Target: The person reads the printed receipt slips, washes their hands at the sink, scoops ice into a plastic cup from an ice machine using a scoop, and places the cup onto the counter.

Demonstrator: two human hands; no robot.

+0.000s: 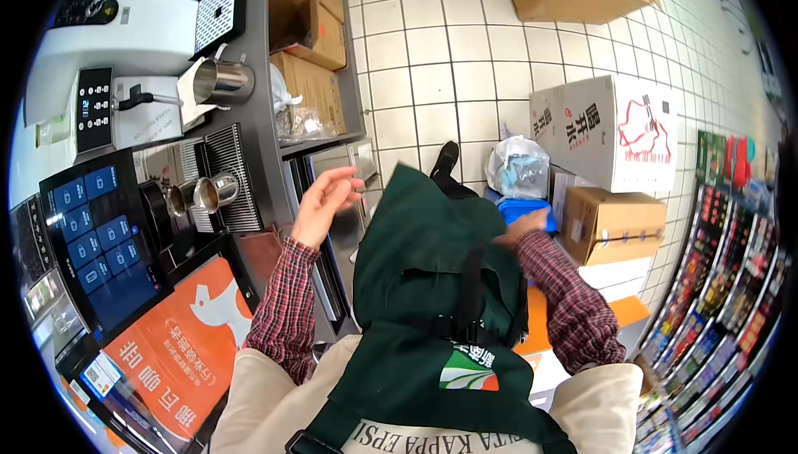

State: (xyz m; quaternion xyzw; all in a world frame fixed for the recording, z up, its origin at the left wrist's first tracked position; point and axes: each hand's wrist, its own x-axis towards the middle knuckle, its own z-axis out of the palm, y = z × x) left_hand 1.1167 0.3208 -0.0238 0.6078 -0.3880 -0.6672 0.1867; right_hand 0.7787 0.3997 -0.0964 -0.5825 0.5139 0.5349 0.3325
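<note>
Dark green apron (416,263) fills the foreground; a blue item (532,204) lies just beyond the right hand (519,228), its grip unclear; the left hand (322,205), farther off, is loosely open.

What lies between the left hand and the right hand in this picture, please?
Mainly the green apron, spread between the left hand and the right hand; the head view shows it.
</note>
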